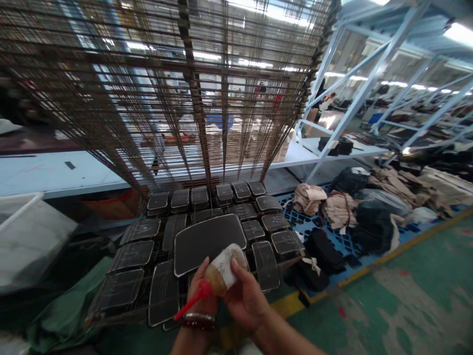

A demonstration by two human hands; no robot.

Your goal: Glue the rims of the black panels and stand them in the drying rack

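A squeeze bottle point(225, 266) with a white-wrapped body and a yellowish shoulder is held between my two hands. Its long red nozzle point(197, 297) points down and to the left, over my left wrist. My left hand point(202, 291) lies around the shoulder end, its fingers partly hidden behind the bottle. With the thumb on the white body, my right hand point(246, 291) grips the other end. Just beyond the bottle lies a large black panel point(209, 241) with a pale edge. Smaller black panels point(266, 265) cover the wire rack layer around and beneath it.
Stacked wire mesh shelves point(203, 88) rise tilted above the panels. A white bin point(25, 236) and green cloth point(70, 310) are at left. On the right, bundled tan pieces point(340, 209) and black pieces point(325, 251) rest on a blue pallet point(334, 231), beside a blue metal frame point(354, 88).
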